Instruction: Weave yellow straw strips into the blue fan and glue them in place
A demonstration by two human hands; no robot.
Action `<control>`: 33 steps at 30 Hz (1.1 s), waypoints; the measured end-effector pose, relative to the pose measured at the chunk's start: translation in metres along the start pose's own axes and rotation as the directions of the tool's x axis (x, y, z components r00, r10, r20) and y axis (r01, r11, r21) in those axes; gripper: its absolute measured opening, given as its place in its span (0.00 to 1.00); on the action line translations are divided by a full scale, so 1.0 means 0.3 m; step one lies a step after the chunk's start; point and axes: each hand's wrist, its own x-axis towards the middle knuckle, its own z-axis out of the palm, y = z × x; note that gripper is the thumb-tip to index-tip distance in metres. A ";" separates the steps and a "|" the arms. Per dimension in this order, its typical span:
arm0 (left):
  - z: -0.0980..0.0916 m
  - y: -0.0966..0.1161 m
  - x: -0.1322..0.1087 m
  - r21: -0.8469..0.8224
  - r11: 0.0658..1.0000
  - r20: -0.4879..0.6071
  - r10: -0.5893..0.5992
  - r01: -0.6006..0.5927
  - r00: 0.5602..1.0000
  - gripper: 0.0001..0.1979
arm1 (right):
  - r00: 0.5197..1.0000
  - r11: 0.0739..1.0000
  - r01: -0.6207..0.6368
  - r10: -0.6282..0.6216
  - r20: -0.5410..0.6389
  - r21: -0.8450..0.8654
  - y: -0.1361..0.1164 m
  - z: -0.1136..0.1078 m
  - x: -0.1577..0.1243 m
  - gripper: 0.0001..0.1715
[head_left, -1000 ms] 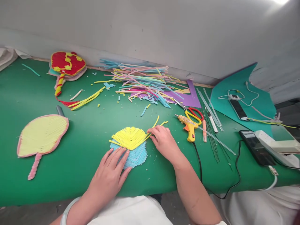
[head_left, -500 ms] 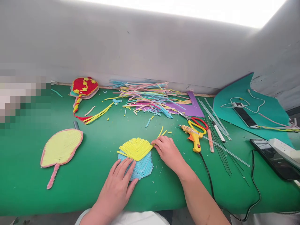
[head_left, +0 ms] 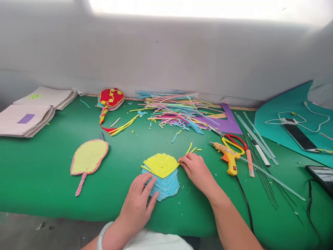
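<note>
A small fan-shaped piece (head_left: 162, 173) of glued strips lies on the green table (head_left: 47, 180) near its front edge, yellow on top and light blue below. My left hand (head_left: 140, 201) rests flat on its lower left, fingers spread. At the piece's right edge my right hand (head_left: 195, 168) has its fingertips pinched on a thin yellow strip (head_left: 189, 149). Loose yellow bits lie just beyond the fingers.
A heap of coloured strips (head_left: 177, 109) lies by the wall. A yellow glue gun (head_left: 228, 155), red scissors (head_left: 231, 139) and clear glue sticks (head_left: 256, 137) sit to the right. Finished fans (head_left: 90, 158) (head_left: 110, 99) and stacked cloth bags (head_left: 28, 111) are at left; phones (head_left: 299, 133) at right.
The camera has tilted up and turned left, bringing the cloth bags into view. My right hand stays at the piece's right edge; the yellow strip ends look shorter. Left hand unmoved.
</note>
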 end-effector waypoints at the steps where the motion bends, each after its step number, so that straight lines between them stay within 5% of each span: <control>1: -0.001 -0.006 -0.002 -0.011 0.998 -0.035 -0.054 0.054 0.998 0.16 | 1.000 1.000 0.002 -0.002 -0.001 -0.004 0.002 0.002 0.000 0.10; 6: 0.003 -0.036 -0.002 -0.028 0.981 -0.019 -0.194 0.193 0.981 0.14 | 1.000 1.000 0.003 -0.003 0.007 -0.013 0.009 0.009 -0.001 0.10; 19: 0.004 -0.057 0.007 -0.034 0.973 0.114 -0.222 0.227 0.968 0.23 | 1.000 1.000 -0.006 0.006 0.021 0.015 0.005 0.001 -0.004 0.10; 33: -0.006 -0.069 0.035 -0.014 0.976 0.136 -0.213 0.217 0.968 0.24 | 1.000 1.000 0.010 -0.010 -0.010 0.002 0.006 0.000 -0.006 0.11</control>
